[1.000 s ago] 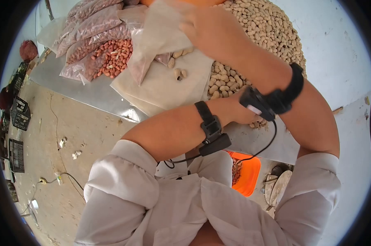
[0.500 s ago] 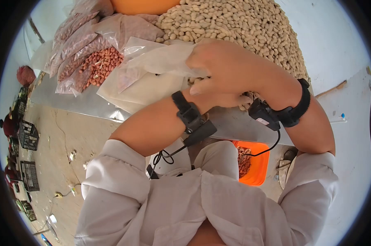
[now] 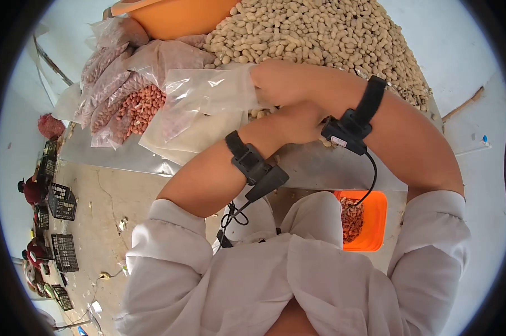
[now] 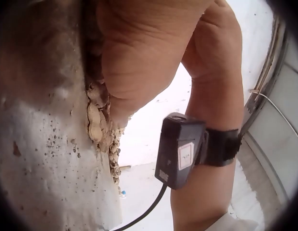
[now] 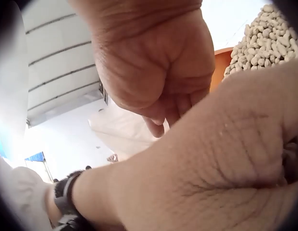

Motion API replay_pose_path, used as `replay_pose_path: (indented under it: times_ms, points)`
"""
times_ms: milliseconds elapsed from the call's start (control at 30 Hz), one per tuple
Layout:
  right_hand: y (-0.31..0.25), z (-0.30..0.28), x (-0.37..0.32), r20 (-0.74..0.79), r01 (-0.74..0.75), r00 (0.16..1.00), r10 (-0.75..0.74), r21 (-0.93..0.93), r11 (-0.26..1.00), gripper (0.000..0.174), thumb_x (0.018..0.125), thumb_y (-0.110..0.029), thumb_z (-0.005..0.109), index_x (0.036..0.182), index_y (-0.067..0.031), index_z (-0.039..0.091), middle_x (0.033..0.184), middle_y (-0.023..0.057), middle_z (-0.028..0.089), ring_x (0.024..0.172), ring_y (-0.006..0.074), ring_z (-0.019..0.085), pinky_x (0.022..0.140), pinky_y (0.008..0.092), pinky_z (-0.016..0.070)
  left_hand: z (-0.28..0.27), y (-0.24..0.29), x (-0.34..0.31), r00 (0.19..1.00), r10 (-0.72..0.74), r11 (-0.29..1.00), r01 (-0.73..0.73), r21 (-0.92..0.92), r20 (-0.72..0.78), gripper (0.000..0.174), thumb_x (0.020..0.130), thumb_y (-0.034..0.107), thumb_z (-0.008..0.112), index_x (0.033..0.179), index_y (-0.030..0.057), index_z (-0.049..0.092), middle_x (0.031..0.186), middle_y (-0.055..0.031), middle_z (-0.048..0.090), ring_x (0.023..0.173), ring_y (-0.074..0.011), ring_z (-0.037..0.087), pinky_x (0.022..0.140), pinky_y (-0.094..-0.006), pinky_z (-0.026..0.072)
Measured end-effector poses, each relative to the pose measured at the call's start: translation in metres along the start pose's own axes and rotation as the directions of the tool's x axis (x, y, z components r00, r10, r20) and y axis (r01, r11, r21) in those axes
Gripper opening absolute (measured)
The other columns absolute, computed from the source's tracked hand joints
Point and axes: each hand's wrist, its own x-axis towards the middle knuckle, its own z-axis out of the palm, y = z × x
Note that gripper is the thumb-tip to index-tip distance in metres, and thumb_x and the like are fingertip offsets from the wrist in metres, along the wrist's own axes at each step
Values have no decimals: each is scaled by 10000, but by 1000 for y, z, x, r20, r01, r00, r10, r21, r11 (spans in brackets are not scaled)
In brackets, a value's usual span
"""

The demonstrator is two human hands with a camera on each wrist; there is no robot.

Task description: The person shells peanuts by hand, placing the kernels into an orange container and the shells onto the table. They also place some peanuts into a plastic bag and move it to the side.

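My arms cross over a metal table. My right hand (image 3: 276,81) grips the right edge of a clear plastic bag (image 3: 208,92), which lies flattened over a stack of pale bags (image 3: 172,140). In the right wrist view its fingers (image 5: 156,127) curl in at the pale plastic. Below the right forearm, my left hand (image 3: 302,120) is low over the tabletop. Unshelled peanuts (image 4: 94,120) sit right beside this hand in the left wrist view. Its fingertips are hidden, so I cannot tell whether they hold any.
Behind my hands rises a large heap of unshelled peanuts (image 3: 320,42), with an orange basin (image 3: 177,19) beside it. Filled bags (image 3: 99,84) and red shelled peanuts (image 3: 144,109) occupy the left. An orange tub (image 3: 376,218) stands below the table edge. Black crates (image 3: 62,201) line the floor at far left.
My right hand has come down and nearer with the plastic bag, which now lies flatter over the stack. My left hand has shifted a little leftward. The head view has tilted.
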Motion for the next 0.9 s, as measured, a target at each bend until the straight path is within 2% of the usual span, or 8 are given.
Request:
replay_pose_path:
  times_ms: [67, 167, 367, 567, 633, 733, 800, 900]
  points:
    - [-8, -4, 10, 180, -153, 966, 185, -178, 972, 296, 763, -110, 552, 1029, 3, 618, 815, 166, 645, 735, 273, 622, 634, 367, 487, 3, -4, -3, 999, 4, 1000, -3, 14, -42, 404, 710, 304, 677, 1021, 55, 607, 995, -167, 620, 954, -325, 579, 844, -395, 449]
    - [-11, -1, 20, 274, -179, 931, 240, -227, 957, 283, 764, -120, 551, 1008, 4, 622, 806, 172, 642, 725, 272, 620, 631, 366, 485, 5, -7, -6, 998, -33, 986, 22, -166, -59, 467, 660, 351, 712, 1016, 65, 611, 989, -168, 622, 935, -320, 589, 822, -374, 457]
    - [-11, 6, 32, 226, -146, 961, 158, -68, 987, 261, 766, -139, 549, 965, 7, 631, 788, 182, 635, 704, 271, 615, 624, 363, 480, 7, -10, -6, 997, 12, 976, -28, -214, -78, 404, 674, 312, 705, 999, 85, 625, 973, -149, 632, 933, -301, 595, 818, -368, 460]
    - [-9, 10, 29, 122, -116, 989, 85, 272, 955, 247, 768, -159, 547, 923, 10, 640, 771, 193, 627, 683, 269, 610, 618, 360, 475, 2, -3, -10, 984, 95, 985, -114, -127, -148, 320, 696, 248, 686, 960, 76, 635, 939, -144, 643, 910, -292, 602, 804, -369, 462]
    - [-11, 8, 26, 114, -123, 990, 86, 372, 920, 245, 769, -165, 546, 908, 11, 643, 765, 197, 625, 676, 269, 608, 615, 359, 473, -13, 9, -12, 989, 61, 959, -95, -267, -133, 319, 687, 223, 719, 960, 81, 632, 931, -111, 643, 889, -261, 602, 788, -353, 463]
    - [-17, 2, 22, 133, -70, 991, 20, 384, 921, 244, 770, -175, 545, 887, 12, 647, 756, 202, 622, 666, 268, 606, 612, 358, 471, -16, 14, -8, 994, 53, 940, -82, -331, -95, 334, 677, 219, 709, 968, 74, 632, 923, -128, 645, 896, -277, 604, 792, -360, 462]
    - [-25, -9, 17, 165, 135, 972, -169, 200, 970, 279, 800, -205, 493, 856, 22, 644, 730, 171, 627, 648, 247, 597, 595, 345, 464, -14, 11, -5, 998, 35, 946, -52, -321, -60, 348, 671, 219, 697, 977, 68, 632, 928, -147, 644, 906, -293, 604, 799, -366, 460]
    - [-13, -11, 17, 236, 153, 944, -231, 307, 939, 306, 816, -228, 472, 854, 29, 636, 714, 154, 621, 632, 235, 586, 592, 341, 464, -9, 5, -4, 997, 33, 950, -53, -309, -70, 356, 672, 206, 699, 993, 65, 632, 949, -147, 638, 912, -295, 598, 800, -369, 459]
